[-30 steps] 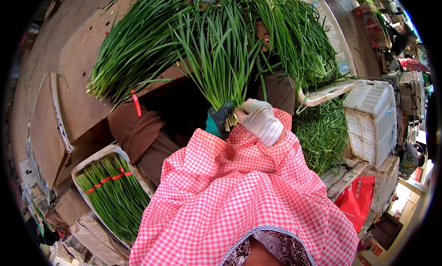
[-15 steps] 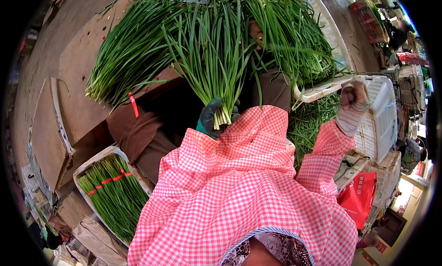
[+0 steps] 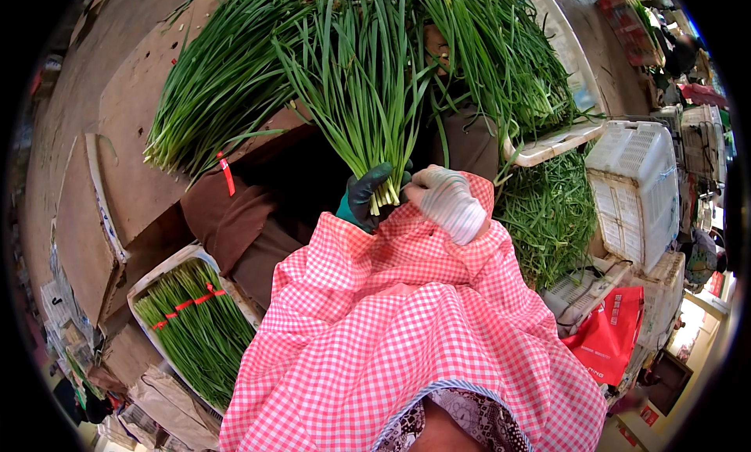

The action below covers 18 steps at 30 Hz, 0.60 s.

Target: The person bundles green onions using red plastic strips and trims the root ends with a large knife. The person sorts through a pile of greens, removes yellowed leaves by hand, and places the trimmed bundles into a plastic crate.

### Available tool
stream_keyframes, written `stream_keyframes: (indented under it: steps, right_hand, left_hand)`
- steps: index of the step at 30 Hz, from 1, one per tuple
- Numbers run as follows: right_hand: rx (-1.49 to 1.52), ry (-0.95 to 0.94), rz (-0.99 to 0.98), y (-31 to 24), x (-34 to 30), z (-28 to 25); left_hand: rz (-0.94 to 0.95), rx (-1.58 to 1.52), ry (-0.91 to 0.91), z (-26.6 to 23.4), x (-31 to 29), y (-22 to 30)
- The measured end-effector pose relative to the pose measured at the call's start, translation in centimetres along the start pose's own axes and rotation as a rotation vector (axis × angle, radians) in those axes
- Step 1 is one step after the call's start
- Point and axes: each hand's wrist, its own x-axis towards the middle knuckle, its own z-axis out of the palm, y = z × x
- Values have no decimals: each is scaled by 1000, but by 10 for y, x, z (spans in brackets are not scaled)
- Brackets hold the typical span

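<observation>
A bunch of garlic chives (image 3: 364, 100) is gripped near its pale cut ends by my left hand (image 3: 366, 196), in a dark green glove, its fingers wrapped round the stems. The leaves fan out away from me. Beside the stem ends is my right hand (image 3: 442, 195), in a pale striped glove with bare fingertips. Its fingers curl in against the bunch's right side, and what they hold, if anything, is hidden. To the left of the held bunch lies a big pile of chives (image 3: 227, 84) on a brown board (image 3: 129, 108). More loose chives (image 3: 501, 69) fill the right side.
At lower left, a white crate (image 3: 149, 280) holds chives tied with red bands. A heap of green leaves (image 3: 547, 217) lies at my right, beside an upturned white crate (image 3: 637, 194) and a red bag (image 3: 610, 335). A red tape strip (image 3: 226, 174) hangs by my knee.
My right hand has come in from the raised position at the right to the stem ends. My left hand keeps its grip on the chives and has barely moved.
</observation>
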Motion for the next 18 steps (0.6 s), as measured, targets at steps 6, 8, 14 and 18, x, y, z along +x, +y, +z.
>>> stream_keyframes:
  steps: [6,8,14,18]
  right_hand:
    - [34,512,-137,71,-22,-18]
    - [-43,380,-12,77,-25,-30]
    - [243,154,-37,34,-32,-12]
    - [465,128,-85,13,-21,10]
  left_hand:
    - [-21,-54,-47,8,-5,2]
    - [-21,-69,-54,6,-5,2]
    - [5,76,15,-3,3,-5]
    - [114,11,-75,-2,5,-11]
